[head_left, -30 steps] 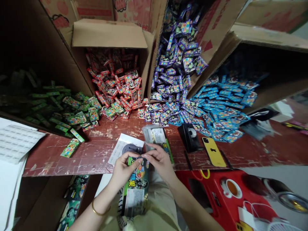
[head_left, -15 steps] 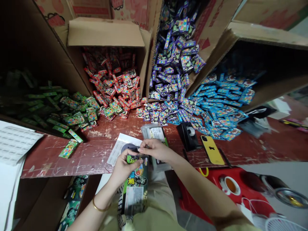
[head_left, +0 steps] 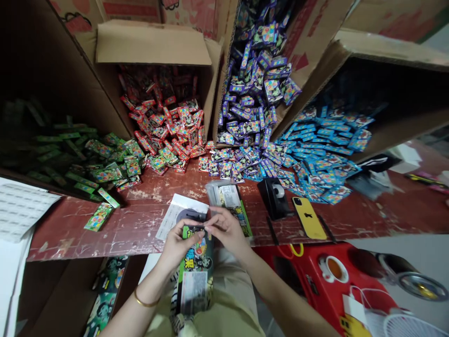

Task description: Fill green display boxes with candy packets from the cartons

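A black and green printed candy package (head_left: 195, 262) stands upright in front of my body, over my lap at the table's near edge. My left hand (head_left: 178, 244) grips its upper left side, thumb across the printed front. At the top edge, my right hand (head_left: 227, 234) pinches near the right corner with thumb and fingers together. Exactly what those fingertips press on is too small to make out. Just beyond lie a white printed sheet (head_left: 169, 220) with a dark round item on it, and a similar package (head_left: 242, 217) beside clear plastic.
Open cartons (head_left: 154, 44) spill small green (head_left: 100, 216), red (head_left: 168, 126), purple (head_left: 245, 114) and blue candy boxes (head_left: 324, 154) along the table's back. A black tape dispenser (head_left: 273, 199) and yellow phone (head_left: 308, 219) lie right. A cup (head_left: 335, 269) sits on a red stool.
My right hand has shifted slightly down and right along the package's top edge, and its forearm has dropped lower. More of the second package shows. My left hand keeps its grip.
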The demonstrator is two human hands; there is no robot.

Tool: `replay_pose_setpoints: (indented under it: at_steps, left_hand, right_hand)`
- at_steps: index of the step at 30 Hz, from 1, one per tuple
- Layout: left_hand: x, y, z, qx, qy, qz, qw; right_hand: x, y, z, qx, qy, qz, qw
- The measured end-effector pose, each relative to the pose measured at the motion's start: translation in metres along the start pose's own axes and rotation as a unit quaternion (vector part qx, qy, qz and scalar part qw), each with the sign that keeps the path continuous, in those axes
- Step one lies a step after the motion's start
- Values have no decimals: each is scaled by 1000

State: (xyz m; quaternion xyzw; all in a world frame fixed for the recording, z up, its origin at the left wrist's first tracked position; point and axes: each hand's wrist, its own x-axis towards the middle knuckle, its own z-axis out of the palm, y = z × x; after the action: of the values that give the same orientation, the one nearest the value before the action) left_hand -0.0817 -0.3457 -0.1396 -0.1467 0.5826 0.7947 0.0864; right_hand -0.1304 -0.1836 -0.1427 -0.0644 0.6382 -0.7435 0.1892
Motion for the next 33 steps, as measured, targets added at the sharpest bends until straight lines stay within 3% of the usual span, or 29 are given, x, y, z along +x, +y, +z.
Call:
replay_pose_setpoints:
  at_steps: [5, 9, 12, 18, 25, 29, 31, 33]
  left_hand:
    - [-1, 7, 5, 9, 2, -12, 1000]
    - [-1, 7, 3, 32, 8, 6, 999]
    - [-1, 5, -1, 47, 3, 12, 999]
    - [-1, 6, -1, 78, -7, 22, 997]
    - [-1, 12, 2, 75, -11, 17, 997]
    - [-2, 12, 4, 70, -6, 20, 997]
    - [-1, 10, 7, 55, 14, 24, 998]
    - [-1, 10, 11, 44, 39, 35, 998]
  right_hand:
    - [17, -29, -8, -42, -16, 16, 999]
    - [31, -55, -6, -95, -147, 99, 980]
    - [37, -58, -1, -126, -194, 134, 964]
    - [41, -51, 1, -164, -205, 127, 957]
    - [40, -44, 2, -175, -170, 114, 963]
    - [39, -37, 1, -96, -137, 128, 978]
    - [39, -33, 1, -9, -139, 184, 973]
    - [40, -28, 3, 77, -163, 269, 946]
